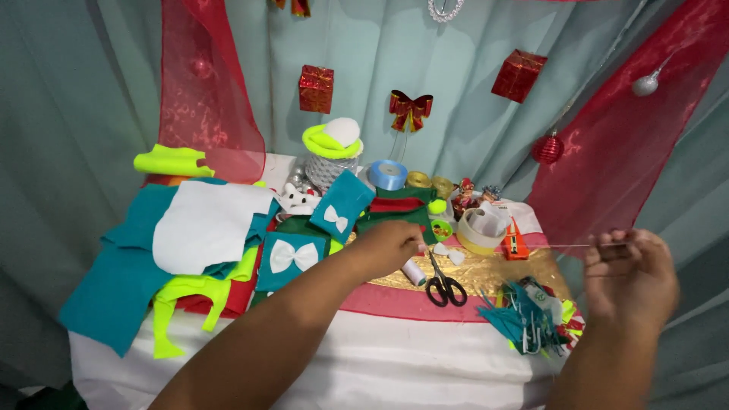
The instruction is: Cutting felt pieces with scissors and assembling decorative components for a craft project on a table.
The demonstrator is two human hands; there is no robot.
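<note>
The left hand (389, 247) lay just left of the frame's centre, over the table (364, 357), its fingers curled together and pinched at the tips on one end of a thin thread (524, 246). The thread ran nearly level toward the right of the frame, taut, to the right hand (632, 275), which was raised off the table's right edge. The fingers there were bunched and pinched on the thread's other end. Whether a needle was held too could not be told.

Just below the left hand a white spool (414, 272) lay on a gold sheet (493, 273), and black scissors (444, 285) lay beside the spool, handles toward the bottom of the frame. Teal felt (114, 288) and white felt (203, 225) were spread over the left of the table, with neon-green cutouts (186, 300) below them. A teal piece with a white bow (292, 257) sat just left of the left forearm. An orange cutter (516, 243) and a tape roll (478, 231) lay right of centre, under the thread's line. A blue ribbon roll (388, 174) stood near the table's back edge. At the lower right, teal scraps (520, 319) were heaped near the right wrist. Red gift boxes (316, 88) and a red bow (410, 108) hung on the pale curtain (76, 91) in the upper part of the frame.
</note>
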